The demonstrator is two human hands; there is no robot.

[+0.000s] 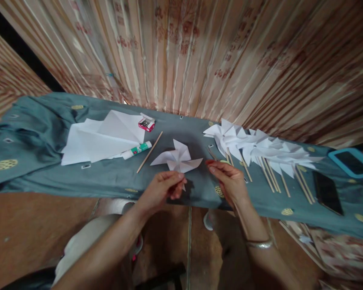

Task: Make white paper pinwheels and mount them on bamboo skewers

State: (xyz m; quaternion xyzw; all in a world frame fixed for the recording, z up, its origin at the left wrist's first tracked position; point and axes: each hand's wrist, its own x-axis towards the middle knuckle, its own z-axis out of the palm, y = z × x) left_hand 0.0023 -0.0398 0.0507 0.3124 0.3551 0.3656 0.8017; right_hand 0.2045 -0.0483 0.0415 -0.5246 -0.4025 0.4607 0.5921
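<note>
A white paper pinwheel point(179, 155) with folded blades stands just beyond my left hand point(167, 184). The fingers of that hand are closed on its lower blade. To the right, my right hand point(228, 177) is raised over the cloth with thumb and fingers pinched together. Whatever is between those fingertips is too small to make out. Left of the pinwheel lies a bare wooden stick point(149, 152). A small red and white box point(147, 122) sits open behind it, with small shiny metal pieces inside.
White paper sheets point(105, 135) lie at the left, a glue stick point(137, 150) against their edge. Several finished pinwheels point(260, 147) on sticks overlap at the right. Beyond them are a dark phone point(328, 193) and a blue-framed device point(352, 162). A grey-green cloth point(109, 181) covers the narrow table; a curtain point(181, 52) hangs behind.
</note>
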